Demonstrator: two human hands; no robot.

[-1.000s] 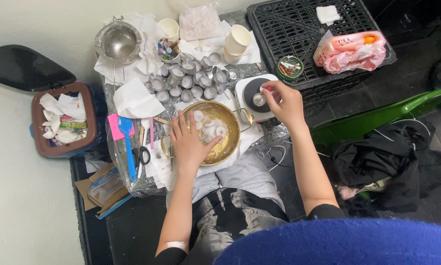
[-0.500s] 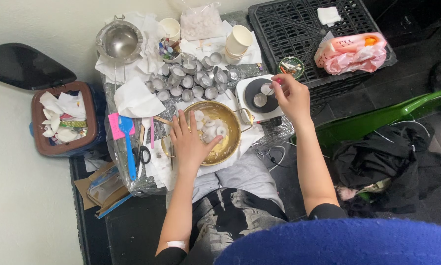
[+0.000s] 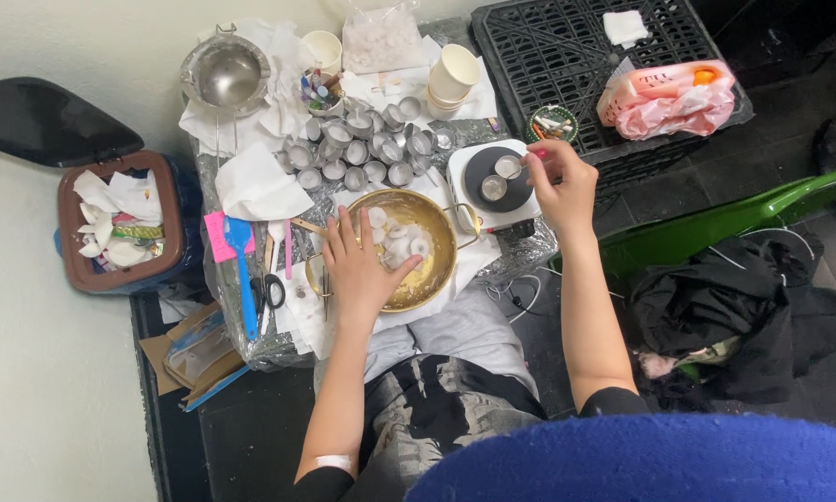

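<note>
So the person is sitting right up against the near edge of the counter (image 3: 251,349), which is wrapped in foil, probably to catch drips. Left hand (image 3: 360,270) lies flat on the near rim of the brass bowl (image 3: 437,270), fingers spread, not gripping anything; looks like it's just steadying the bowl, which is full of small white round pieces (image 3: 395,244) and sits dead center where both hands can get at it. Right hand (image 3: 559,186) is over at the right edge, fingertips pressed together in a pinch on something tiny above the small hot plate (image 3: 494,181), can't tell what exactly. Two little metal cups (image 3: 507,167) sit on the dark burner, so heating makes sense. Scissors (image 3: 271,290) and a blue spatula (image 3: 241,270) lie parked along the left side, out of the way. Farther back, a cluster of empty metal cups (image 3: 362,149) waits in rows, then paper cups (image 3: 455,76) and a steel strainer pot (image 3: 225,76) at the far edge.
</note>
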